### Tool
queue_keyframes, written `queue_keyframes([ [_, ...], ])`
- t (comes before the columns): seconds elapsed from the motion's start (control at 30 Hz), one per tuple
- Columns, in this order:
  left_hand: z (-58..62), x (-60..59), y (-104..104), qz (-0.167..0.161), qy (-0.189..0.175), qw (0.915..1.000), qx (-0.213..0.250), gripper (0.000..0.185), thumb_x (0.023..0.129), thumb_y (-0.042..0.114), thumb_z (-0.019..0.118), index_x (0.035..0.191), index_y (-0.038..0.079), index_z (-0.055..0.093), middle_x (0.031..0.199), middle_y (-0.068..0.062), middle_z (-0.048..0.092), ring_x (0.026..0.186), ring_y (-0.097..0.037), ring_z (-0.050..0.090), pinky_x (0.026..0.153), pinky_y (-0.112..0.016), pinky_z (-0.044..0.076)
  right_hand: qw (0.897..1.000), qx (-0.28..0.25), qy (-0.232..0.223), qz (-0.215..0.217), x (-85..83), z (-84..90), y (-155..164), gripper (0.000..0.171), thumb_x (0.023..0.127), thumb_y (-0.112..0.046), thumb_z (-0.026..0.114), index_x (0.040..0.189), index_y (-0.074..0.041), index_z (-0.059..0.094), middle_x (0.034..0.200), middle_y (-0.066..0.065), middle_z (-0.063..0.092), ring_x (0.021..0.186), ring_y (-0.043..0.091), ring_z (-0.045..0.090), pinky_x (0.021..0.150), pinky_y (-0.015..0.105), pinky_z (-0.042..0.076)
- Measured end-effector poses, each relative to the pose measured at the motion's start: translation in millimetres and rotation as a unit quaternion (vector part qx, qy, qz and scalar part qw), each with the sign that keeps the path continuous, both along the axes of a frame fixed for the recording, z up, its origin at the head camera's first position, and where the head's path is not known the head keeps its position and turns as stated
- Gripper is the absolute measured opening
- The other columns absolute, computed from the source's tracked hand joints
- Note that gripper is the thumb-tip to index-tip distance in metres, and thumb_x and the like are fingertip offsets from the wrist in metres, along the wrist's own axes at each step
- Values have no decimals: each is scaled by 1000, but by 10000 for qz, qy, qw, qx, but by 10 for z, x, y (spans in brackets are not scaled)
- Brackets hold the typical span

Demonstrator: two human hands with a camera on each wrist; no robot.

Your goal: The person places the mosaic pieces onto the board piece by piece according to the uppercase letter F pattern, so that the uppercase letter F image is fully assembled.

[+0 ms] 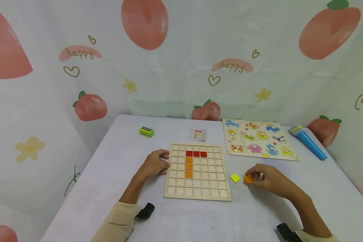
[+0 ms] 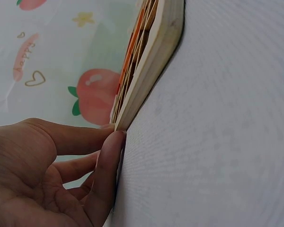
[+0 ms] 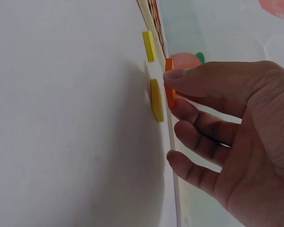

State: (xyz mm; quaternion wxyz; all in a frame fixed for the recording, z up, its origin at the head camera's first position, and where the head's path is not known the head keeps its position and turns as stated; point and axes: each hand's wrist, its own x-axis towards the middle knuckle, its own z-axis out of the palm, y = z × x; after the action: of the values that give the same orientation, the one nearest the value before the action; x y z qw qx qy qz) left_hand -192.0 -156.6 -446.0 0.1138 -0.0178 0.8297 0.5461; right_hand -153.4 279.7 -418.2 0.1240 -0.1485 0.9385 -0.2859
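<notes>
1. Over at the right hand (image 1: 270, 178), I see the fingers (image 3: 201, 80) pinching an orange tile (image 3: 170, 98); the lower ones bend loosely beside it.
2. Just under those fingertips, I have one yellow tile (image 3: 156, 100), with a narrow gap to the orange one on my right wrist feed. From the head, only a sliver of it shows behind the orange.
3. A little left of the same fingers, a second yellow tile (image 1: 235, 178) lies flat on the table (image 1: 196, 218), turned cornerwise, between them and the board (image 1: 205, 184).
4. At the left hand (image 1: 152, 164), I see bent fingers gripping the board by its left edge; on my left wrist feed two fingertips meet at that edge.
5. Rightward of the left fingers, inside the board's grid, I count three red tiles (image 1: 196, 154) in a row and three orange tiles (image 1: 189, 166) in a column below the leftmost red.
6. Beyond both sets of fingers, past the board's far edge, I have a small gridded card (image 1: 197, 134) with red and orange squares printed on it.
7. Farther out from the left fingers stands a green block (image 1: 146, 131); beyond the right fingers lie a puzzle (image 1: 262, 128) and, farther right, a blue microphone (image 1: 311, 145).
</notes>
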Motion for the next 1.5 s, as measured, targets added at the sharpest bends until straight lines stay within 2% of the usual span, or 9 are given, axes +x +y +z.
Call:
queue_keyframes([
  [0.2, -17, -6, -4, -14, 7, 10000, 29, 56, 90, -3, 71, 145, 0, 59, 125, -12, 61, 93, -18, 67, 66, -29, 64, 9998, -115, 119, 145, -31, -20, -96, 32, 84, -23, 85, 115, -16, 79, 97, -7, 67, 92, 16, 56, 72, 23, 51],
  [0.67, 10, 11, -4, -20, 16, 10000, -2, 55, 91, -3, 71, 145, 0, 59, 126, -13, 61, 93, -18, 67, 66, -28, 64, 9968, -366, 449, 545, -98, -21, -318, 28, 85, -18, 85, 113, -15, 79, 94, -8, 66, 89, 14, 58, 73, 25, 51],
  [0.97, 8, 18, -7, -33, 37, 10000, 17, 56, 91, -4, 71, 145, -1, 59, 125, -14, 61, 93, -18, 67, 66, -30, 65, 9959, -378, 374, 732, -140, -40, -488, 27, 87, -19, 83, 113, -15, 79, 96, -9, 67, 90, 15, 57, 73, 25, 51],
  [1.3, 6, 19, -8, 42, 22, 10000, 56, 55, 90, -4, 71, 144, 0, 60, 124, -12, 61, 92, -18, 67, 66, -29, 64, 9916, -511, 361, 1131, -161, -50, -687, 26, 88, -22, 85, 113, -17, 78, 100, -11, 68, 93, 13, 59, 80, 26, 53],
  [1.5, 18, 11, -2, 11, 28, 10000, 42, 55, 90, -3, 71, 144, 0, 60, 124, -12, 61, 92, -18, 67, 66, -29, 64, 9915, -442, 181, 1209, -169, -26, -822, 27, 88, -25, 84, 114, -19, 78, 104, -13, 68, 99, 12, 59, 88, 29, 53],
])
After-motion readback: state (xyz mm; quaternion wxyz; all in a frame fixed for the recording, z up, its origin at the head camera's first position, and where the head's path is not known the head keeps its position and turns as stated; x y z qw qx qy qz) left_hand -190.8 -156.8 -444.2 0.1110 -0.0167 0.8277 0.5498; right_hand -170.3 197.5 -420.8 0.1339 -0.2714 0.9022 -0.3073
